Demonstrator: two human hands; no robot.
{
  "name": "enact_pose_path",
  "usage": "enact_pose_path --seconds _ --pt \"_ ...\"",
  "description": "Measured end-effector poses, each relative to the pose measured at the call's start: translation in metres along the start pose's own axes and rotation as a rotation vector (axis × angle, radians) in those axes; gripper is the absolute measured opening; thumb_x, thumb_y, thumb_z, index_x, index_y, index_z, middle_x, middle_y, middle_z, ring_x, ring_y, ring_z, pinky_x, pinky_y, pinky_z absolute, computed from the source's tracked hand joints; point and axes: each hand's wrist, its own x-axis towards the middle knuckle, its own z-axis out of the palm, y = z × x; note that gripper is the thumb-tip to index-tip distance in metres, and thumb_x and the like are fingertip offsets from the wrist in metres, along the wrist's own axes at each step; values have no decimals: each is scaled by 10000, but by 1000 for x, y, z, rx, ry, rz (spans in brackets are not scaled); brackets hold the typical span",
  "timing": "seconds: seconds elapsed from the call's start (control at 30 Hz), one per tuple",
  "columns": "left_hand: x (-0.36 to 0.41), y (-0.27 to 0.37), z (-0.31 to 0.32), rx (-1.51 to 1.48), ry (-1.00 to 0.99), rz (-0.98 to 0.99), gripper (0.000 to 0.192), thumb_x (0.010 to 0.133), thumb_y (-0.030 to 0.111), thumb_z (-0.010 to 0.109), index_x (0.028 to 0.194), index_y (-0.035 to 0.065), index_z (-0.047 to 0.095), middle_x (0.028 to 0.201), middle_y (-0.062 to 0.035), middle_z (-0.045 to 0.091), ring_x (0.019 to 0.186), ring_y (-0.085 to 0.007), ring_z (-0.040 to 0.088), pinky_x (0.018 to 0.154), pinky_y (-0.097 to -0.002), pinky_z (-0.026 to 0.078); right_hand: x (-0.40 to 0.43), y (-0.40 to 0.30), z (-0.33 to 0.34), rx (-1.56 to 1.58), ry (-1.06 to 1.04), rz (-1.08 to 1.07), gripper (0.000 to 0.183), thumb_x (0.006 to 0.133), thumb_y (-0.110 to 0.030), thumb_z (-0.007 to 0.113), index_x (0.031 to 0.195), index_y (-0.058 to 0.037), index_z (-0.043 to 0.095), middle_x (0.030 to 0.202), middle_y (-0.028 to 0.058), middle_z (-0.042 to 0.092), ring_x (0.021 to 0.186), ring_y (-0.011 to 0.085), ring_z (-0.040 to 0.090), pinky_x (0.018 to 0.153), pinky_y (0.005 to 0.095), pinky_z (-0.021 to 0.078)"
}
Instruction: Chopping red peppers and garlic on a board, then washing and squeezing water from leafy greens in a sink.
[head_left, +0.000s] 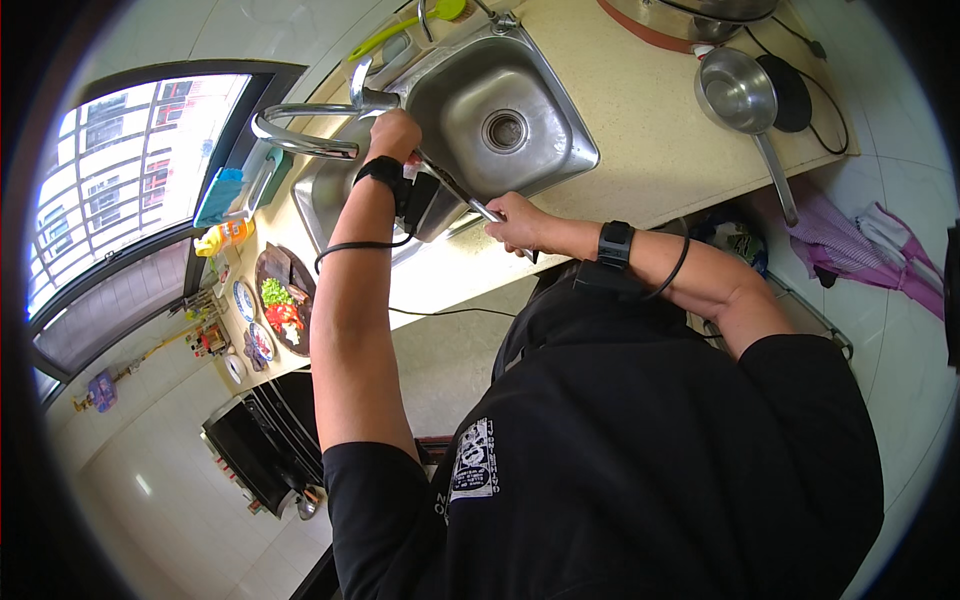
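My right hand (519, 223) is closed around the handle of a long metal kitchen tool (448, 182), perhaps a knife seen nearly edge-on. The tool slants across the near rim of a steel double-bowl sink (559, 169). My left hand (396, 133) is curled at the tool's far end, just below the body of the chrome faucet (307, 111). Its fingers face away, so whether they grip the tool or touch the faucet is hidden. A small reddish patch shows beside that hand. My left forearm covers part of the left bowl.
To the left, a dark round board (264, 262) bears chopped green and red food, with small plates (244, 301) beside it. A steel saucepan (739, 94) stands at right, its handle overhanging the counter edge. A green brush (390, 36) lies behind the sink. Cables hang from both wrists.
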Motion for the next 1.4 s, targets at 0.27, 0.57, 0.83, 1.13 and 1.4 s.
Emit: enact_pose_path --seconds 0.27,0.57,0.83,1.13,1.4 --pt "9 0 4 76 -24 65 202 788 80 484 804 -43 643 715 -151 659 655 -239 667 604 -318 553 -2 -1 -3 42 -17 6 98 764 -33 538 713 23 475 551 98 484 436 164 509 353 316 396" --pt "3 6 1 42 -43 33 217 799 67 466 810 -69 634 713 -165 657 613 -240 663 591 -307 554 -2 1 -3 60 -12 -7 102 755 -21 526 683 12 462 535 89 458 431 165 499 348 315 392" --pt "5 9 4 47 -33 29 213 795 60 464 821 -62 637 722 -165 658 633 -240 665 606 -312 552 -1 3 -4 75 -21 5 120 754 -26 534 669 5 455 535 80 456 438 161 500 350 311 390" --pt "2 14 4 77 -12 47 215 789 68 473 832 -54 644 743 -163 661 673 -240 667 655 -312 546 -3 3 -6 57 -43 33 110 814 -75 546 760 -20 468 582 31 434 445 94 438 345 243 330" --pt "5 13 7 78 12 42 219 787 69 473 843 -53 645 758 -169 661 707 -249 667 691 -314 538 -7 0 -6 73 -53 38 111 810 -72 547 755 -22 463 583 30 436 443 95 432 352 244 334"
